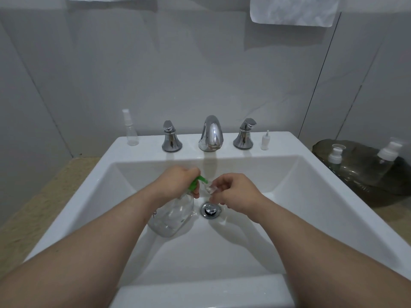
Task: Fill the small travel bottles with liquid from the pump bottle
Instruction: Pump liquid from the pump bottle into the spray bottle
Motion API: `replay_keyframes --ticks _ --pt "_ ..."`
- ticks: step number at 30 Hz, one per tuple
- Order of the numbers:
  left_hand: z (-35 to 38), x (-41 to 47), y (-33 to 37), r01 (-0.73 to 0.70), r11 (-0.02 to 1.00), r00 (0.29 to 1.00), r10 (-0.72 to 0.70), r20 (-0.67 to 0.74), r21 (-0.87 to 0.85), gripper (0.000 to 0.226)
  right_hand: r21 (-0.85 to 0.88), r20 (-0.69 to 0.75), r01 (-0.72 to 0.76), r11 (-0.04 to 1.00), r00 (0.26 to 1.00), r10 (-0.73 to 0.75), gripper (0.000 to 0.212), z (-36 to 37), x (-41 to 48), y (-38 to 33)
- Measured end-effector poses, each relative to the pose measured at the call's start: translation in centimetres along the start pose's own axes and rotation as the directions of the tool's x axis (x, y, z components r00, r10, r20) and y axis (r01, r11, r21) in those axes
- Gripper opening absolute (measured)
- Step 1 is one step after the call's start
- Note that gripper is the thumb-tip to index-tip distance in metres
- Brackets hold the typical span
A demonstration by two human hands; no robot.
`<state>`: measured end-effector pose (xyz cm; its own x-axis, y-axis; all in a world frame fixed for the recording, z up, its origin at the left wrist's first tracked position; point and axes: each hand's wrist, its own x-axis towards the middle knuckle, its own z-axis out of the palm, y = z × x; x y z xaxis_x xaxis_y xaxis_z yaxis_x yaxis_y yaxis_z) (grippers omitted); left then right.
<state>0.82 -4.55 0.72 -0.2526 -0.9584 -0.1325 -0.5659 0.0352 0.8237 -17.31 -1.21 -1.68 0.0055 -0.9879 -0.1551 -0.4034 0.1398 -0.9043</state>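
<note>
- Two bare forearms reach in from the near edge over the front rim of the white sink (200, 292) and meet above the basin.
- The left hand (175, 183) has its fingers curled round the neck and green head of the pump bottle (171, 215), gripping it.
- The pump bottle is clear, tilts left over the basin floor, and sits just left of the drain (210, 210).
- The right hand (235, 192) pinches a small clear travel bottle (210, 189) between its curled fingers and thumb.
- The travel bottle is just beside the tip of the green nozzle, above the drain; how full it is cannot be told.
- On the back ledge stand a chrome faucet (211, 133) and a handle on each side of it.
- A clear spray bottle (131, 127) stands upright at the ledge's left end.
- A small white cap piece (265, 141) stands at the ledge's right end.
- On the counter to the right, a dark tray (355, 192) holds two clear bottles with white tops (334, 155).
- A pale towel (293, 10) hangs on the wall, top right.
</note>
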Motion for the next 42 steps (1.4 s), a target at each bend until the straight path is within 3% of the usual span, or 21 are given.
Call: replay_keyframes --ticks 11,42 --pt "0.17 0.22 -0.40 0.009 1.000 1.000 -0.008 -0.028 0.010 0.064 0.039 -0.010 0.015 0.999 1.000 -0.015 0.024 -0.04 -0.20 -0.16" --pt "0.11 0.03 0.11 0.008 1.000 1.000 -0.008 0.002 -0.014 0.052 -0.002 0.008 0.015 1.000 1.000 -0.015 0.025 0.00 -0.11 -0.05"
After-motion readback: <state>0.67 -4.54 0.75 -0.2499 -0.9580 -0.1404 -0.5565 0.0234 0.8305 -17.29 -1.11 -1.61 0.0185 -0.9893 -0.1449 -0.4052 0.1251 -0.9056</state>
